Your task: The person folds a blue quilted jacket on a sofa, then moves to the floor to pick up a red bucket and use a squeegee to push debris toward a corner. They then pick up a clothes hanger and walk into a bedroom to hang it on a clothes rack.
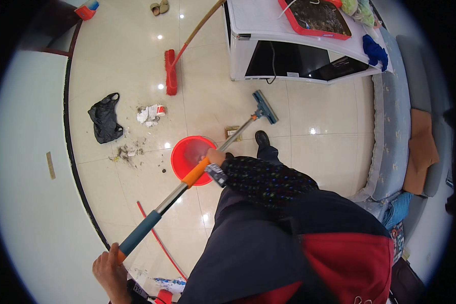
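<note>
My left hand (109,266) is closed around the lower end of a telescopic pole (140,232) with blue and orange grips. Higher up, my right hand (214,157) grips the same pole above its orange section, over the rim of a red bucket (178,146). Cloudy water seems to be in the bucket. At the pole's far end, a blue-grey mop or squeegee head (265,107) rests on the tiled floor near my shoe (262,139). A small framed item (232,133) lies beside the pole.
A red broom (171,73) stands ahead. Left lie a black plastic bag (105,119), crumpled tissue (148,115), debris (128,155) and a red strip (161,243). A white table (250,26) carries a red tray (307,30); a sofa (393,125) lines the right side.
</note>
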The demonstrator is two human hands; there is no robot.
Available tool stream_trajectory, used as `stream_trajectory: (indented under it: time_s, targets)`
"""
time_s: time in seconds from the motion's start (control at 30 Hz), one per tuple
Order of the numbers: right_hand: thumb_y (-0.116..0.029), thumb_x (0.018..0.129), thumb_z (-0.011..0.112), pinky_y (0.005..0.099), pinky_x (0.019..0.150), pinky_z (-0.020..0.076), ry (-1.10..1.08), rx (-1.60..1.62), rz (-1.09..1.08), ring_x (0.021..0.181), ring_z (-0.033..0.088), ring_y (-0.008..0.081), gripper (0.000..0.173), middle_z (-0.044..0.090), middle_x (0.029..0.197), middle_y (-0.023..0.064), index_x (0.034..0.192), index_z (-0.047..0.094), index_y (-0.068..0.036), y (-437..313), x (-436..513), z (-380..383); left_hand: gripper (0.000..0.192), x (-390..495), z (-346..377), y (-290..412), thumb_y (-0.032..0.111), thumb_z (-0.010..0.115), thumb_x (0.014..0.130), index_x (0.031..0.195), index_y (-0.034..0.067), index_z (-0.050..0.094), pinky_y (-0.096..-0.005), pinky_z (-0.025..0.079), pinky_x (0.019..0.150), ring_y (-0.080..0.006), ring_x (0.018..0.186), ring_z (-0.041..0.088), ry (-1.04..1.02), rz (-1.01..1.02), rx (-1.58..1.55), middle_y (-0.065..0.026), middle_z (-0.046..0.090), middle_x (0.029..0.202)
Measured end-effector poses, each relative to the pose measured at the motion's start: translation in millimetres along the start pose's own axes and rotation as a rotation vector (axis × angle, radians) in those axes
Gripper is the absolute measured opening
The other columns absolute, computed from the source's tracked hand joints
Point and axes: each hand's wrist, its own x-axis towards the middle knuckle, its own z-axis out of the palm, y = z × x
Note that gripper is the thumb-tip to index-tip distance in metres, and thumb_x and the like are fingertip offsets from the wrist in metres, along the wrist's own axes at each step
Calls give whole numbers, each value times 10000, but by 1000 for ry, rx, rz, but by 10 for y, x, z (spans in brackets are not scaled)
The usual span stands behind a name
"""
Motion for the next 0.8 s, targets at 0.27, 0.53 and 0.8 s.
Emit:
stream_trajectory:
  time_s: [0.27,0.53,0.8]
  targets:
    - [-320,743,619,426,532,471,-128,-927,-422,606,610,335,355,580,638,172,731,522,22,1442,81,1397,165,-405,-958,-553,243,545,870,974,161,644,-305,411,433,-157,489,494,-86,-136,338,-24,524,587]
    - [-128,766,468,409,503,488,-150,-47,188,584,625,300,266,536,617,200,643,416,102,1636,-414,2097,342,-877,-1500,-693,401,506,866,705,153,678,-354,318,370,-230,395,424,77,-29,801,-65,391,424]
    - [-439,729,637,443,565,479,-144,-1875,-815,674,619,354,418,612,687,202,756,601,-23,387,439,1046,250,-414,-189,-281,-8,601,678,916,64,624,-360,418,525,-264,584,547,87,-187,60,-95,551,650]
